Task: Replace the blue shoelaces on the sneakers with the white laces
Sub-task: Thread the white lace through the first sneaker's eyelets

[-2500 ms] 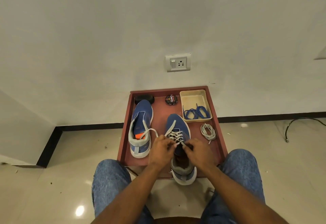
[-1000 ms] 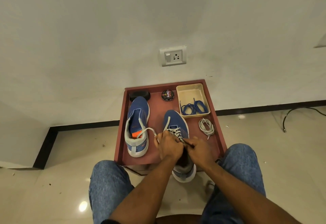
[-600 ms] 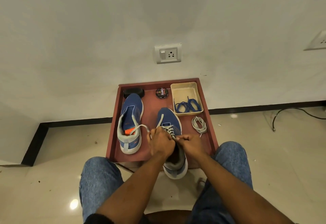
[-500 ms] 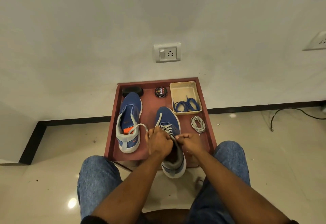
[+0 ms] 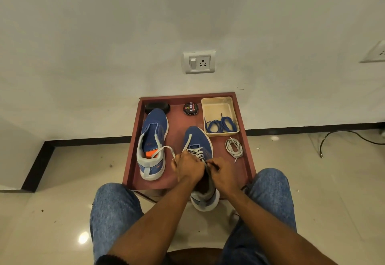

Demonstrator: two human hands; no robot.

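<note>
In the head view, the lacing of the right-hand sneaker [image 5: 199, 146] looked to be the step in hand; it lay near the middle of the red tray [image 5: 133, 160], heel overhanging the tray's near edge; the left hand [image 5: 188, 167] had its grip curled around the flat white lace [image 5: 164, 150], whose loose end looped over to the other sneaker [image 5: 153, 139] along the left edge; the right hand [image 5: 221, 170] pinched the lace's other end at an upper eyelet; next, I judged, came threading that tip and drawing both ends even; the sneakers were blue knit with grey heel collars; thin blue laces [image 5: 220, 124] lay coiled in a shallow beige dish [image 5: 216, 103] at the far right corner; a second white lace [image 5: 234, 148] sat coiled nearer along the right edge, just beyond that hand.
</note>
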